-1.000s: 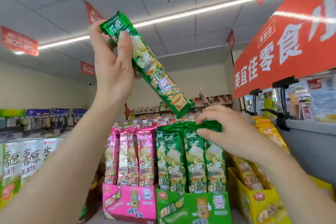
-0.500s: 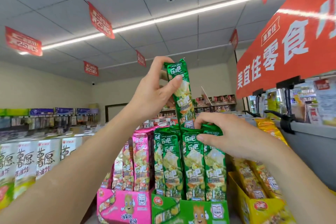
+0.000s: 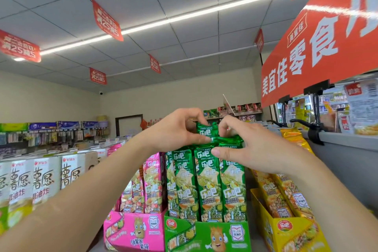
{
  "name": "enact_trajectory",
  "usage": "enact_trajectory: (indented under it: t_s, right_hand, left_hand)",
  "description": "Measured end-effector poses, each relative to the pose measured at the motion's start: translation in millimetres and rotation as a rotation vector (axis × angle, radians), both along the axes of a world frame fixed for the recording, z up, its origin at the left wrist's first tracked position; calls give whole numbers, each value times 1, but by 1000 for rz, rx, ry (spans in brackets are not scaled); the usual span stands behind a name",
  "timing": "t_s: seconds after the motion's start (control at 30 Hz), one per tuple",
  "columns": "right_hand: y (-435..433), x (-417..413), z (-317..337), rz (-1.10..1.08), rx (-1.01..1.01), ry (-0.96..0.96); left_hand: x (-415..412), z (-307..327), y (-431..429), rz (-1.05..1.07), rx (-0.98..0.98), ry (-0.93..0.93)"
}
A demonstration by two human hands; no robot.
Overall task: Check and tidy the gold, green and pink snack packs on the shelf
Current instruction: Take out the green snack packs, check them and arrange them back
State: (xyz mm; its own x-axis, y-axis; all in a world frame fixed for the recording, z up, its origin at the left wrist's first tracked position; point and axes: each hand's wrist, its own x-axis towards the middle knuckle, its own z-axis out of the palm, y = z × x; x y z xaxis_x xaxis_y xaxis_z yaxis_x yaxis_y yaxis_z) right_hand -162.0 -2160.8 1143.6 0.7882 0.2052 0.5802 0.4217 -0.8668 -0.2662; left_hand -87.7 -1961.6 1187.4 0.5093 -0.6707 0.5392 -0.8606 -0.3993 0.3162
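Left hand [image 3: 180,129] pinches a green pack [image 3: 205,130] top; right hand [image 3: 245,145] parts the row in the green box [image 3: 206,235]. Best slid straight down, label forward

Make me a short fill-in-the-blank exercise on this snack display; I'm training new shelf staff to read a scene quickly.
1. Both hands, left hand and right hand, meet at the tops of the ____ snack packs.
2. The display box left of the green display box is ____.
3. The gold snack packs stand in a ____ display box.

Missing words: green; pink; yellow
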Motion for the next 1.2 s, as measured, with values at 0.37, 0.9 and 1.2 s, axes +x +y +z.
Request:
enact_trajectory:
  t_s: [0.37,0.9,1.2]
  right_hand:
    - [4,8,-6,83,29,-76]
    - [-15,12,-6,128,199,-31]
    - [-21,15,-9,224,193,45]
  left_hand:
    - [-19,4,3,129,283,0]
    - [-21,2,7,224,258,-192]
    - [-9,33,-43,408,416,-114]
